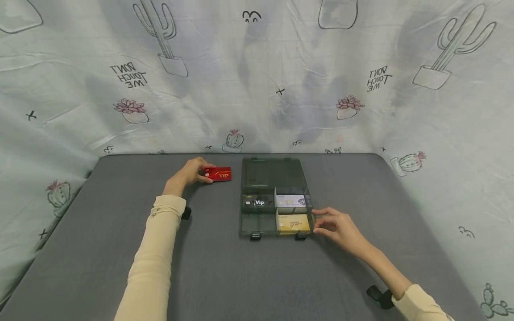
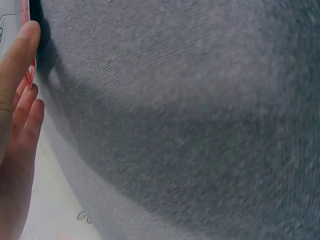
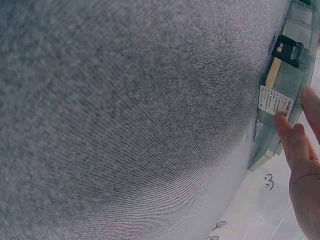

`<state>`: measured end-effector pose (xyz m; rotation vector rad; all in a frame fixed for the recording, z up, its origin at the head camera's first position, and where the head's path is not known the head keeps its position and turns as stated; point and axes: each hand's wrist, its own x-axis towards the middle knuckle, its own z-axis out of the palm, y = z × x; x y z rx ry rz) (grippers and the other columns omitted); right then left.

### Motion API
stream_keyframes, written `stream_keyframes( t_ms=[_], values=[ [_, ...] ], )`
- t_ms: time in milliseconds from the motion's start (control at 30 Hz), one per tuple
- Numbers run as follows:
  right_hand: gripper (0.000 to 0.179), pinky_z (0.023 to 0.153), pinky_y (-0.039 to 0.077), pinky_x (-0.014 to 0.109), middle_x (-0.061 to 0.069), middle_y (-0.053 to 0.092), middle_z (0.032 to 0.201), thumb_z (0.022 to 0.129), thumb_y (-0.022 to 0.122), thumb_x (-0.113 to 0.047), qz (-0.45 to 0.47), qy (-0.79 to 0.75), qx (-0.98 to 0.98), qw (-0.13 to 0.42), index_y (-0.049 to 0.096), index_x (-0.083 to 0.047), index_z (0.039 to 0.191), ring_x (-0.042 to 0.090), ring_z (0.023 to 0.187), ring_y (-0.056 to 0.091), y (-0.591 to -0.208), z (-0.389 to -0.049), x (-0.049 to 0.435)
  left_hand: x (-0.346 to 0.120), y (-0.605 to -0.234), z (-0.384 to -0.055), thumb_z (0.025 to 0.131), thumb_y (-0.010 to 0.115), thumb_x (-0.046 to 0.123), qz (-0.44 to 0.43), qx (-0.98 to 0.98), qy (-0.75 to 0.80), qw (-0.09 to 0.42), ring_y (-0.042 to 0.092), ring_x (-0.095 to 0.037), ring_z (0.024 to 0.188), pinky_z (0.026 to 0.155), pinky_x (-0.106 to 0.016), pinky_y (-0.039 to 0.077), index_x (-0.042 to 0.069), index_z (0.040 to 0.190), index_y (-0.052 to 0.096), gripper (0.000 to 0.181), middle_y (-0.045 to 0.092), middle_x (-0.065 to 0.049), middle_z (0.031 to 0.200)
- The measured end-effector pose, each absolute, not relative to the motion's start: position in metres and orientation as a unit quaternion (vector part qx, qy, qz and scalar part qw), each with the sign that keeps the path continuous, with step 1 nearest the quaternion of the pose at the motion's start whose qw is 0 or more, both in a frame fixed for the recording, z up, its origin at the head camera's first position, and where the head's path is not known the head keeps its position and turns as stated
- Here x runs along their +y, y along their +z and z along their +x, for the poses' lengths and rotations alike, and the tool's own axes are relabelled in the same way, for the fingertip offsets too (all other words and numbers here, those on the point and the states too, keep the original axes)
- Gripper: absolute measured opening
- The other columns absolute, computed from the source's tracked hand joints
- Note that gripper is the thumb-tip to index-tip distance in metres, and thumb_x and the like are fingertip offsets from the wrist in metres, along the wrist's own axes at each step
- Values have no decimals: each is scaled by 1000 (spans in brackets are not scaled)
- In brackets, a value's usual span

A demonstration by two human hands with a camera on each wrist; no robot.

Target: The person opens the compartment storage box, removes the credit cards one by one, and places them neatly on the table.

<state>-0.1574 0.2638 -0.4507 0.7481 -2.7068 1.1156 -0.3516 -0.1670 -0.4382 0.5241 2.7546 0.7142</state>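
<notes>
Above the table's far left part, my left hand [image 1: 192, 171] pinches a red VIP card [image 1: 221, 174] by its left end. The left wrist view shows the card edge-on, with the thumb [image 2: 31, 34] over one face. A dark translucent plastic box [image 1: 246, 232] lies with its lid folded back. Its back compartments hold a black Vip card [image 1: 253, 202] and a silver VIP card [image 1: 290, 201]. A gold card [image 1: 293, 223] lies in the front right one; the front left one shows bare bottom. Fingertips of my right hand [image 1: 339, 227] touch the box's right wall, fingers fairly straight.
The box lid [image 1: 273, 173] lies flat toward the table's far edge. Two black latches, a left one [image 1: 255, 236] and a right one [image 1: 300, 236], stick out at the front. A printed cloth [image 1: 257, 80] hangs behind the grey table [image 1: 241, 276]. A white label [image 3: 275, 101] is on the box's side.
</notes>
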Motion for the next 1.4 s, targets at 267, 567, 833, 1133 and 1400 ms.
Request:
stream_keyframes(
  t_ms=[267,567,833,1133,1400],
  values=[
    [16,78,54,33,19,63,111,74,77,4,247,383,-888,58,70,-10,78,34,97,65,-451,-158,263,-167,-444,-351,84,75,13,191,945,244,109,42,-43,120,100,-55,36,-3,133,53,56,45,-27,129],
    [16,79,53,32,19,63,112,75,77,3,244,390,-886,55,70,-12,78,34,97,65,-451,-157,263,-174,-445,-356,79,79,10,166,944,265,109,49,-42,121,99,-48,41,-2,137,50,66,47,-27,135],
    [16,79,53,32,19,63,112,75,77,2,244,389,-886,57,70,-12,79,34,98,64,-451,-157,264,-181,-446,-359,80,78,10,156,939,287,111,54,-39,118,97,-47,44,-2,131,56,57,56,-27,127],
    [17,79,53,32,18,63,111,75,77,3,241,387,-888,59,70,-12,78,34,98,64,-454,-157,263,-185,-451,-362,78,79,7,146,930,318,110,54,-37,119,97,-44,44,-2,129,59,55,55,-25,131],
    [16,80,53,32,17,62,112,76,77,0,236,385,-891,53,70,-14,79,34,99,64,-455,-156,264,-187,-456,-360,78,80,8,116,918,361,115,51,-34,123,99,-44,42,1,130,58,58,51,-23,136]
  ],
)
